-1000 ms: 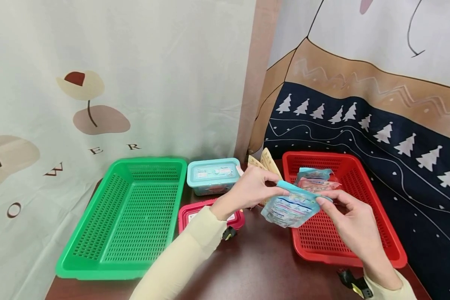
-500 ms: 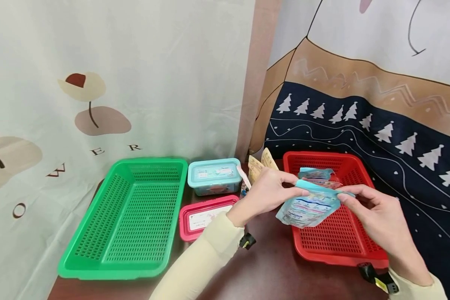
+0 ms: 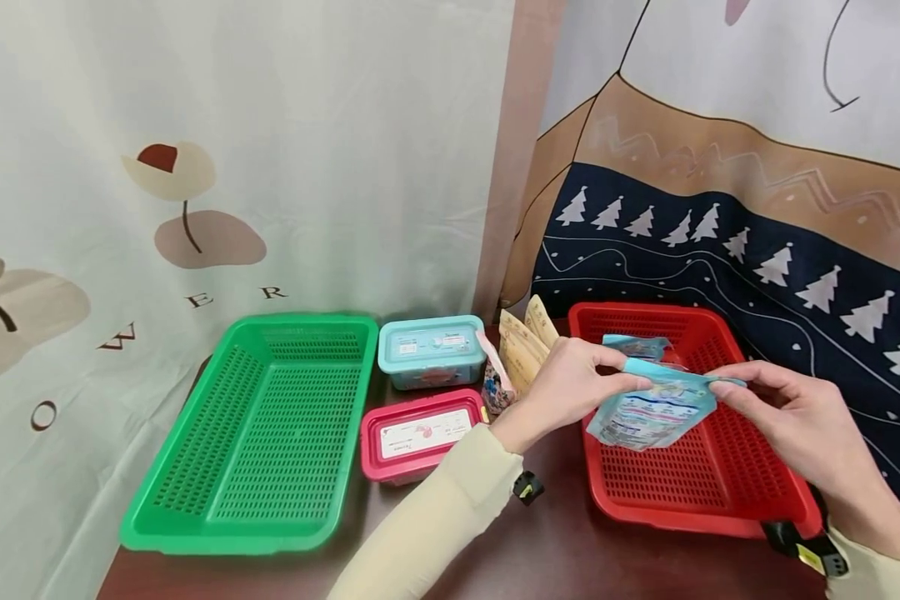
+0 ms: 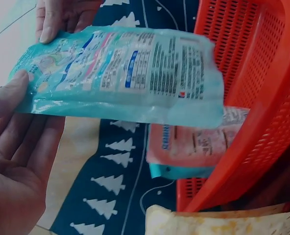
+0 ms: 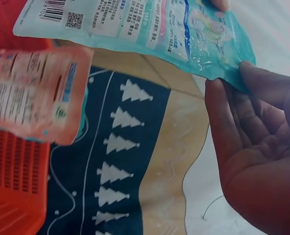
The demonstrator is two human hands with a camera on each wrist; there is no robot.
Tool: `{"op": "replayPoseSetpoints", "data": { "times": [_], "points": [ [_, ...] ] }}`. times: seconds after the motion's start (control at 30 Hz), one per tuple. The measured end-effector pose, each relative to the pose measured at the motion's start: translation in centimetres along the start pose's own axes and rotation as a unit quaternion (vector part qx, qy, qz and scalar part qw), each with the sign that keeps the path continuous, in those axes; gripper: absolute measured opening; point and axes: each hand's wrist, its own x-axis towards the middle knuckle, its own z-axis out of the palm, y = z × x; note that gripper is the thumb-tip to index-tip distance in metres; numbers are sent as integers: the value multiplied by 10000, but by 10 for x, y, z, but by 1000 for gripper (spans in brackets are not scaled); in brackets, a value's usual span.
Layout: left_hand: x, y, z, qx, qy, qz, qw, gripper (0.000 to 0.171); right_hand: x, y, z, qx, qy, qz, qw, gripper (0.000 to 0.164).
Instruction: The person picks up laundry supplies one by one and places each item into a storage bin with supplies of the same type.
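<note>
since the blue pouch [image 3: 656, 414] looks light, soft and slippery, its top corners should suit holding; left grip [image 3: 570, 382] and right grip [image 3: 802, 421] pinch them, midair by the red basket [image 3: 671, 518].

In the grip is a turquoise pouch [image 3: 654, 414] printed blue and pink; beneath, a red latticed basket [image 3: 667, 483].

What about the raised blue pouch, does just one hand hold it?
No, the left hand and right hand both pinch the raised blue pouch.
</note>
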Motion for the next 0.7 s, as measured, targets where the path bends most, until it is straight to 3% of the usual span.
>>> {"op": "replayPoseSetpoints", "data": {
  "times": [0.5,0.7],
  "points": [
    [18,-18,33,870,537,325,9942,15,22,39,-6,-220,-597,-160,9978,13],
    [22,-26,44,1601,592,288,9849,11,30,53,-3,-165,-937,-151,9954,13]
  ]
}}
